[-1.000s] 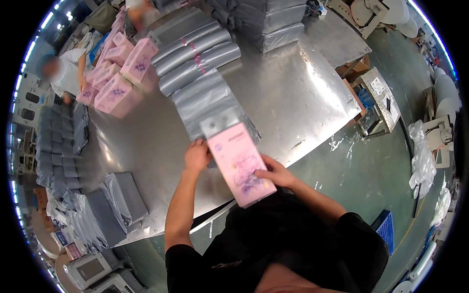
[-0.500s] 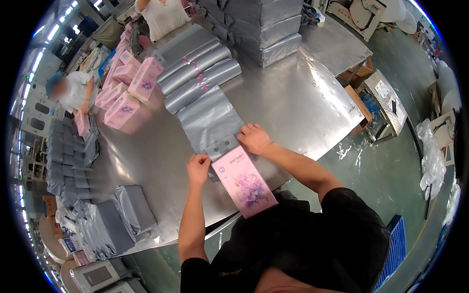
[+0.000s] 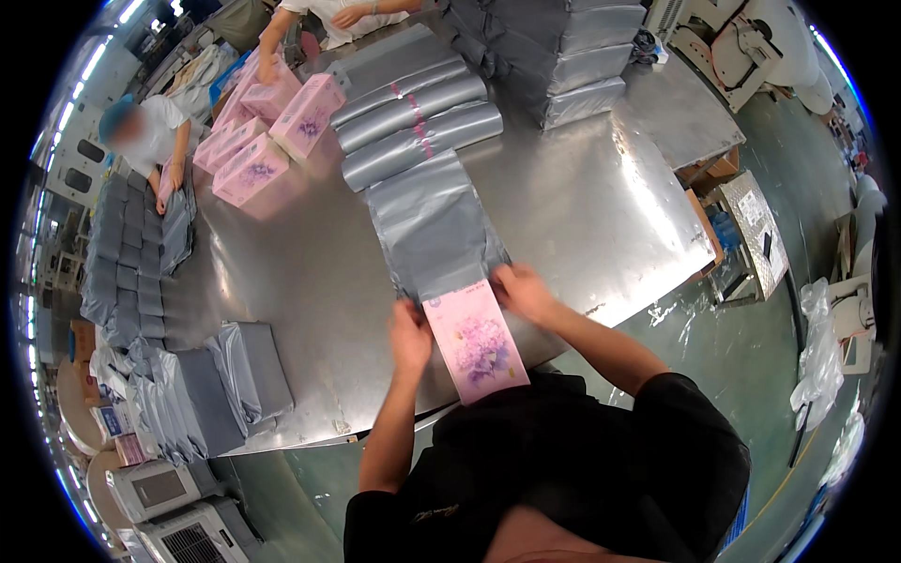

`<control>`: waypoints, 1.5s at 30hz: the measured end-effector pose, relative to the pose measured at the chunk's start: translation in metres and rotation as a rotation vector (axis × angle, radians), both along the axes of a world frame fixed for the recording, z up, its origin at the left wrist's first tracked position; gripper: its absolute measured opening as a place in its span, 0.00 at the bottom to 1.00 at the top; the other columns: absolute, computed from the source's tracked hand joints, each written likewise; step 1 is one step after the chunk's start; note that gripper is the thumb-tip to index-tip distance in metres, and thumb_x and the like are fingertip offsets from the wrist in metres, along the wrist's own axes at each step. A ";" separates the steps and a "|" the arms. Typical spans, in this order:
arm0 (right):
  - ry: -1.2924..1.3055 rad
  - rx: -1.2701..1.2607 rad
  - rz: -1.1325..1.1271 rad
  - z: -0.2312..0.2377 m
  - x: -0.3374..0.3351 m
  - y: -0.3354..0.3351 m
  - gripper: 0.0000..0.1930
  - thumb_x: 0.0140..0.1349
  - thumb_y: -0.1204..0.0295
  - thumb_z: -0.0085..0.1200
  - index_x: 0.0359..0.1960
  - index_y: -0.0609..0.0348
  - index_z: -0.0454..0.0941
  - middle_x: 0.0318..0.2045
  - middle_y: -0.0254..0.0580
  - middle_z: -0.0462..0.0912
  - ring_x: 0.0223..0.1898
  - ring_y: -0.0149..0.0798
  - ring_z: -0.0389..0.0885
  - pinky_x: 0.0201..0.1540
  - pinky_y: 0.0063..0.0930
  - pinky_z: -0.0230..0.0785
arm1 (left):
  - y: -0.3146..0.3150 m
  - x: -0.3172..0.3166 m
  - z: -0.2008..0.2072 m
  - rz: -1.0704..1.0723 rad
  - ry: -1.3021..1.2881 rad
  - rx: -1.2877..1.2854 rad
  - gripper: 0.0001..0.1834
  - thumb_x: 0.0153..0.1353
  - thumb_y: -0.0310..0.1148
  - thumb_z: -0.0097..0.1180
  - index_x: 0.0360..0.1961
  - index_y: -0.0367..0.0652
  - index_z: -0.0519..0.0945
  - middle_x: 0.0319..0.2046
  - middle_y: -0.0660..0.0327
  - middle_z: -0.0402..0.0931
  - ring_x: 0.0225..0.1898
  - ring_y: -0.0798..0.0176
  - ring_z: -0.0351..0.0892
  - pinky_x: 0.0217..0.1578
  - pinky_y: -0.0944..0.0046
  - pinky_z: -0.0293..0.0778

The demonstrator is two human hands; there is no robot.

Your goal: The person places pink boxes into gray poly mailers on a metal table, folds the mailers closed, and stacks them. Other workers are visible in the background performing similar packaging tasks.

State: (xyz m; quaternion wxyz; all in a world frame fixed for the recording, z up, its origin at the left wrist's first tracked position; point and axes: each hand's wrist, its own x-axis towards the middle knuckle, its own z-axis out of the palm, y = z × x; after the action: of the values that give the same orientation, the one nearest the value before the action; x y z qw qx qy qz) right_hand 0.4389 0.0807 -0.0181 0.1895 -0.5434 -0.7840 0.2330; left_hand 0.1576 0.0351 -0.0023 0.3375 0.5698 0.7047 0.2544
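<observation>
A pink flower-printed box [image 3: 481,345] lies flat on the table's near edge, up against my body. Its far end is inside the mouth of a flat grey plastic bag [image 3: 434,220]. My left hand [image 3: 410,336] is closed at the bag's left corner, beside the box. On the other side my right hand [image 3: 524,293] pinches the right corner of the bag. Some fingertips are hidden or slightly blurred. Beyond the bag lie several overlapping folded bundles of grey bags [image 3: 422,141] with pink marks down the middle.
Several pink boxes [image 3: 251,171] stand at the far left of the metal table [image 3: 582,206]. Wrapped grey parcels [image 3: 251,375] sit at the near left, and grey stacks [image 3: 587,66] rise at the back. One co-worker [image 3: 155,131] is at the left, another [image 3: 343,19] at the far side.
The bag's mouth has come toward me over the box's far end, hiding part of its print. Both hands have moved nearer along the box's sides. The far co-worker's hand now reaches the pink boxes.
</observation>
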 end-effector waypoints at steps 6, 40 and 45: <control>0.312 -0.429 -0.022 0.016 0.017 -0.052 0.16 0.63 0.70 0.63 0.50 0.59 0.73 0.40 0.42 0.83 0.40 0.39 0.81 0.46 0.37 0.75 | -0.084 -0.007 -0.035 -0.113 -0.185 0.021 0.18 0.62 0.26 0.60 0.53 0.37 0.73 0.37 0.51 0.82 0.34 0.52 0.84 0.38 0.54 0.78; -0.698 -0.629 0.453 -0.001 0.137 -0.212 0.11 0.62 0.66 0.62 0.44 0.52 0.82 0.45 0.44 0.82 0.41 0.50 0.85 0.41 0.46 0.78 | -0.081 -0.038 -0.035 0.210 -0.519 0.078 0.12 0.66 0.27 0.56 0.50 0.43 0.81 0.47 0.58 0.81 0.40 0.63 0.82 0.35 0.61 0.78; -0.449 -0.779 0.154 0.086 0.144 -0.094 0.21 0.61 0.70 0.61 0.57 0.55 0.78 0.51 0.46 0.83 0.49 0.49 0.84 0.52 0.44 0.74 | -0.046 -0.044 0.027 -0.605 0.559 0.823 0.21 0.59 0.26 0.59 0.55 0.47 0.81 0.60 0.56 0.75 0.62 0.50 0.72 0.60 0.48 0.71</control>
State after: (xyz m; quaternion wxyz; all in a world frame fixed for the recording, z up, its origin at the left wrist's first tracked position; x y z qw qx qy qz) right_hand 0.5829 -0.0132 0.0681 -0.2213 -0.5512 -0.6978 0.4003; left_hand 0.1138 -0.0107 0.0245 -0.0530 0.8757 0.4160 0.2393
